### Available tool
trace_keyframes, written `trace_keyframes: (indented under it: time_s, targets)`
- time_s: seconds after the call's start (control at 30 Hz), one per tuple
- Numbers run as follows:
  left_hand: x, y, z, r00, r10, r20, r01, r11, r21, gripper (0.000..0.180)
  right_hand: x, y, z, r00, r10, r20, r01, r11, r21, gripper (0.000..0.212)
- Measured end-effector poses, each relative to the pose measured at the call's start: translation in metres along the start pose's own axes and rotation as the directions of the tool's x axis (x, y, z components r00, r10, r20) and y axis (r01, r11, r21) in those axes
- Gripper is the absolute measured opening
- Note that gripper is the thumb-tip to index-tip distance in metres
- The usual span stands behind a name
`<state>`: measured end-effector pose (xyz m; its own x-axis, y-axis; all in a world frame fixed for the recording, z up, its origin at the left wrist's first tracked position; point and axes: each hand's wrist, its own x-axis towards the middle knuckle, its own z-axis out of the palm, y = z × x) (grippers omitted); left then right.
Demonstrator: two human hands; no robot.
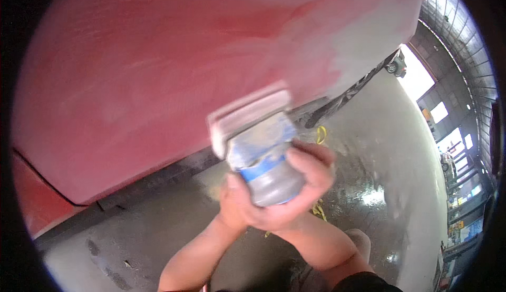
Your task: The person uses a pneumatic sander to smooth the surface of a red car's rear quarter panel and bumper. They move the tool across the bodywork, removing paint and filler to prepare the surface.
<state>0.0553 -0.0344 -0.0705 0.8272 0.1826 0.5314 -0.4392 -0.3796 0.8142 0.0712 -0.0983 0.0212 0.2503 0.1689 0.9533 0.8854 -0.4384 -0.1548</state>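
Observation:
Both my hands grip a dusty grey and blue power sander (271, 178) with a wide rectangular pad. My left hand (235, 200) is wrapped round its left side. On the other side, my right hand (312, 178) closes over the body with its fingers bent. The pad overlaps the lower part of a large red vehicle panel (158, 70) in the view; I cannot tell whether it presses on the surface. The panel looks dull and dusty, with a pale greyish area at its right. Motion blurs the sander slightly.
Below the panel runs a dark lower edge (158, 178), and a black strip (353, 91) extends to the right. A yellow cord or hose (321, 134) hangs behind my right hand. The concrete floor (369, 176) has wet, shiny patches. Another vehicle (396, 66) stands by a bright doorway.

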Motion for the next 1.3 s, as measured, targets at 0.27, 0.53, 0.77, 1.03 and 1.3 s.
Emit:
trace_keyframes:
  time_s: [0.27, 0.53, 0.77, 1.03, 1.3]
  targets:
    - [0.001, -0.010, 0.016, 0.987, 0.081, -0.136, -0.066, 0.992, 0.107, 0.039, 0.000, 0.019, -0.003, 0.997, -0.059, -0.046, 0.064, 0.991, 0.114, 0.076]
    - [0.034, 0.013, 0.059, 0.999, 0.050, -0.007, -0.048, 0.979, 0.196, 0.045, 0.018, 0.086, -0.032, 0.999, -0.042, -0.021, 0.043, 0.998, 0.052, 0.066]
    - [0.059, 0.013, 0.103, 0.983, 0.178, -0.035, -0.160, 0.943, 0.293, 0.030, 0.009, 0.134, -0.047, 0.984, 0.078, -0.157, -0.073, 0.997, 0.034, 0.062]
    - [0.053, 0.015, 0.089, 0.998, -0.054, -0.023, 0.057, 0.985, 0.162, 0.052, 0.005, 0.120, -0.037, 0.982, 0.045, -0.182, -0.040, 0.999, 0.031, 0.061]
    - [0.047, 0.007, 0.079, 0.998, -0.002, 0.063, -0.009, 0.983, 0.181, 0.061, -0.001, 0.116, -0.033, 0.978, 0.066, -0.200, -0.058, 0.997, 0.048, 0.058]
